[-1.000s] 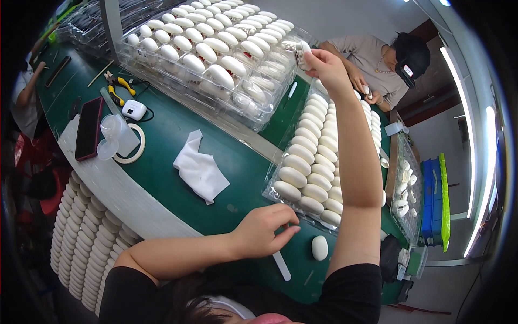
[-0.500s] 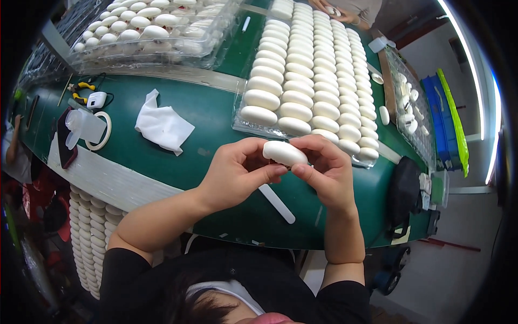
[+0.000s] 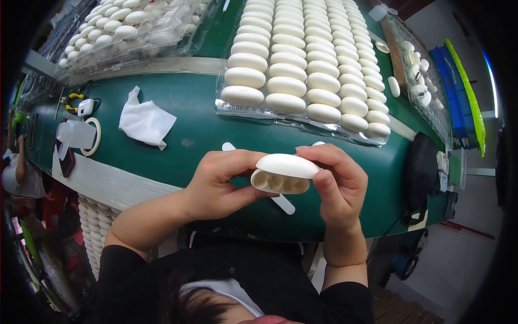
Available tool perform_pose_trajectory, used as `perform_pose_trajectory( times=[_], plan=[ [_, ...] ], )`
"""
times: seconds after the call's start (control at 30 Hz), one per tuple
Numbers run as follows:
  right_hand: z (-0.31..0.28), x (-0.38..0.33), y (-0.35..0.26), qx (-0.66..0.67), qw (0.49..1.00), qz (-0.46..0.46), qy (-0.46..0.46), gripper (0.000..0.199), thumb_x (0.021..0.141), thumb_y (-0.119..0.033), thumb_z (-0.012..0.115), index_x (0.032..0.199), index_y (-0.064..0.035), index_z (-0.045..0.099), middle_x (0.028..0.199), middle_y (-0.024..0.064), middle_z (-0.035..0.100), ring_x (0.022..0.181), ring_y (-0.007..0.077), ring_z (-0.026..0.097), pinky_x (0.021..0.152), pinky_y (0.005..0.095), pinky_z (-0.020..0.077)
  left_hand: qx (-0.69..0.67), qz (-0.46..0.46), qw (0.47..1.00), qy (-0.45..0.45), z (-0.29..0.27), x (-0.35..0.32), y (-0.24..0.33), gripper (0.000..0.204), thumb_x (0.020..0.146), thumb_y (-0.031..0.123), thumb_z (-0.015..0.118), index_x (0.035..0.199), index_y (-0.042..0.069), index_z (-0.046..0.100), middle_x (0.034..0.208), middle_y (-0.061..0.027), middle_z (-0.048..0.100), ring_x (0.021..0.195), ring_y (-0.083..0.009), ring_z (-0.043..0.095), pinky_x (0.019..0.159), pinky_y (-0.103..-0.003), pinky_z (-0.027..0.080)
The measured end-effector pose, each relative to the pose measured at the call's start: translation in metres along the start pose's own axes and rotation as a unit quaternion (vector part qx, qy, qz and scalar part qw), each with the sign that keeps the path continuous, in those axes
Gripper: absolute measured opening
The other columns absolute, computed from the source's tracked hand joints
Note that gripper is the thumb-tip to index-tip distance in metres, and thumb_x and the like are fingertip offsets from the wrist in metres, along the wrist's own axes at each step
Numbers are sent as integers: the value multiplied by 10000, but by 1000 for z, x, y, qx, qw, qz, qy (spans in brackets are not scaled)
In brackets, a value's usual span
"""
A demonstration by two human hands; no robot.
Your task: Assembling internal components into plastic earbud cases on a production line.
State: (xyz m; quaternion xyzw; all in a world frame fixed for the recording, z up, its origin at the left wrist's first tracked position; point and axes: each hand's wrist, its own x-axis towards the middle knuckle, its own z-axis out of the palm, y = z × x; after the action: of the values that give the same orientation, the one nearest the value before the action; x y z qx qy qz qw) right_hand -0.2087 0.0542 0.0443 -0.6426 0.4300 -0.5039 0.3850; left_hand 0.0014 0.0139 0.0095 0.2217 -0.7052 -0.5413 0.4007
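Between my two hands is a white oval earbud case point(image 3: 286, 165), its lid swung up and its rounded hollows facing me. My left hand point(image 3: 220, 181) closes around the case's left end, thumb beneath. At the other end my right hand point(image 3: 343, 186) pinches the lid's tip between thumb and fingers. A flat white stick point(image 3: 283, 204) lies on the green table partly behind the left hand and case. Just beyond is a clear tray point(image 3: 270, 115) with rows of similar white oval cases.
At left lie a white cloth point(image 3: 147, 119), a clear plastic bottle point(image 3: 78, 134), a white ring point(image 3: 96, 141) and yellow-handled pliers point(image 3: 73, 97). More filled trays point(image 3: 178, 46) stand far left. A black bag point(image 3: 422, 171), blue bin point(image 3: 450, 97) and parts tray point(image 3: 431, 102) are at right.
The case has gone from closed-looking to open, showing its hollows. My right hand has shifted slightly right. My view has moved, so the far person's hands are out of it.
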Motion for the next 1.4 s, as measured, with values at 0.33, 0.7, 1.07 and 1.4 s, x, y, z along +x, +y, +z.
perform_pose_trajectory(
  times=[0.33,0.7,1.07,1.4],
  plan=[
    [-4,-1,3,21,999,-20,-41,297,873,-192,641,1068,31,624,977,146,661,849,220,631,757,294,494,43,39,998,-21,-5,2,4,328,700,-12,713,1021,9,654,988,-125,682,873,-251,680,751,-304,525],
    [-3,-7,-27,-194,957,-185,-111,442,765,-446,701,619,-73,516,545,11,386,524,185,463,765,444,516,103,30,994,32,-10,9,-2,359,691,5,744,1035,8,643,957,-125,679,843,-242,674,727,-294,523],
    [20,-15,-29,-348,902,-181,-181,345,706,-309,710,566,-89,484,528,22,377,506,189,458,857,466,480,237,54,967,71,-11,10,0,401,636,-39,729,1025,16,652,930,-133,683,780,-259,676,664,-294,530],
    [29,-16,-15,-383,893,-176,-157,461,709,-388,739,530,-92,435,500,19,360,467,173,443,887,506,471,255,105,961,36,-3,11,-4,410,632,-54,704,1033,-1,636,926,-122,682,753,-251,672,644,-300,533]
  ],
)
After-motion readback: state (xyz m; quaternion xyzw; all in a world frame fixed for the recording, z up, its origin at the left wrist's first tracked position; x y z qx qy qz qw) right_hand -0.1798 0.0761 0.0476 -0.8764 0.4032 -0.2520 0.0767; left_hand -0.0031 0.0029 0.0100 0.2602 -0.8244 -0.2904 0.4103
